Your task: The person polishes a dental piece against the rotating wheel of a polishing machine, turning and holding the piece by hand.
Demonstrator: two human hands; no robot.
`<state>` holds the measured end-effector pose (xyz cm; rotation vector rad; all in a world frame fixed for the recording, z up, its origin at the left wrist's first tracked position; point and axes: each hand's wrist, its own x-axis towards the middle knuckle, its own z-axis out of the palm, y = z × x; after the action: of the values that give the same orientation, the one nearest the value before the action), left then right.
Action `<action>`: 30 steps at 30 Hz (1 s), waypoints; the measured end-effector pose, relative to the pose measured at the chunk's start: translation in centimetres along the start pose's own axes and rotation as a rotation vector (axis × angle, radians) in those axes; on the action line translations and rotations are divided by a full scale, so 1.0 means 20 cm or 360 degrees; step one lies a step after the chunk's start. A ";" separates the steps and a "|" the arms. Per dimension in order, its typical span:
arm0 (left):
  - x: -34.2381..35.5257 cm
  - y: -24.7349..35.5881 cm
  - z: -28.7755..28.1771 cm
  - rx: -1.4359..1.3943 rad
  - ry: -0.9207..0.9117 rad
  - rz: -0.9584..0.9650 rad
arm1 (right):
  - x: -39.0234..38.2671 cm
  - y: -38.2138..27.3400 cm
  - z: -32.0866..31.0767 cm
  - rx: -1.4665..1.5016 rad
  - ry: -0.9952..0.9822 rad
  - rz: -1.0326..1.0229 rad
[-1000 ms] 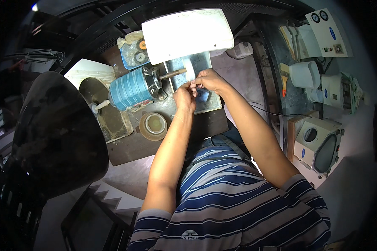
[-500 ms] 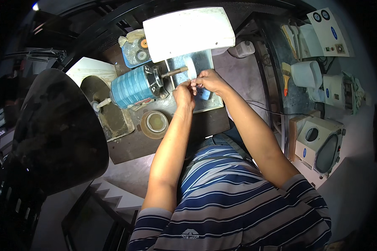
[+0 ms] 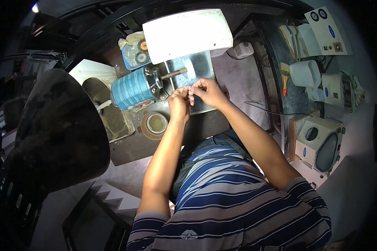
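Two bare hands, the left [image 3: 180, 105] and the right [image 3: 213, 95], meet at the fingertips over the near part of a pale metal tray [image 3: 204, 67]. Both are closed in a pinch, by my judgement on one small piece between them; it is too small and too covered by fingers to identify. Change noted: half a second ago the fingertips stood close against the white wheel [image 3: 191, 67] at the end of the spindle [image 3: 171, 74]; they have since drawn back toward the wearer, leaving a visible gap. I take this to mean that the work is now off the wheel and handled in the fingers alone. Whether the wheel is turning cannot be told. The blue motor [image 3: 132, 90] sits on the worktop [image 3: 130, 154] left of the tray, with a round bowl [image 3: 155, 125] just beside the left forearm. Markings: a blue oval label [image 3: 304, 152] on the boxy cream machine at right, a similar one on the panel with two dials [image 3: 337, 35], and a pale emblem with lettering [image 3: 189, 234] on the striped shirt [image 3: 238, 201]. No wording is recorded.
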<state>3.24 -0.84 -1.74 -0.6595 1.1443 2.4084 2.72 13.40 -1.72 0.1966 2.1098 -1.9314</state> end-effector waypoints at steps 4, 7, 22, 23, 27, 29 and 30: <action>-0.19 0.12 0.10 0.0025 -0.0271 0.0190 | -0.22 -0.35 -0.02 -0.0251 0.0118 -0.0494; -0.36 0.24 0.15 -0.0005 -0.0403 0.0270 | -0.30 -0.54 -0.02 -0.0605 0.0170 -0.0911; -0.76 0.50 0.12 -0.0062 -0.0522 0.0712 | -0.51 -0.95 0.19 -0.0823 0.0022 -0.1289; -0.78 0.51 0.10 -0.0052 -0.0510 0.0715 | -0.51 -0.95 0.21 -0.0830 0.0022 -0.1323; -0.81 0.53 0.05 -0.0056 -0.0505 0.0770 | -0.53 -0.97 0.27 -0.0902 -0.0031 -0.1404; -0.83 0.54 0.04 -0.0058 -0.0507 0.0780 | -0.54 -0.99 0.29 -0.0911 -0.0044 -0.1441; -0.84 0.55 0.03 -0.0024 -0.0492 0.0778 | -0.55 -1.00 0.30 -0.0916 -0.0052 -0.1467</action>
<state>10.88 -9.23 14.83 0.0070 1.2611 2.7870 8.23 6.44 20.04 -1.0732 2.8956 -1.5019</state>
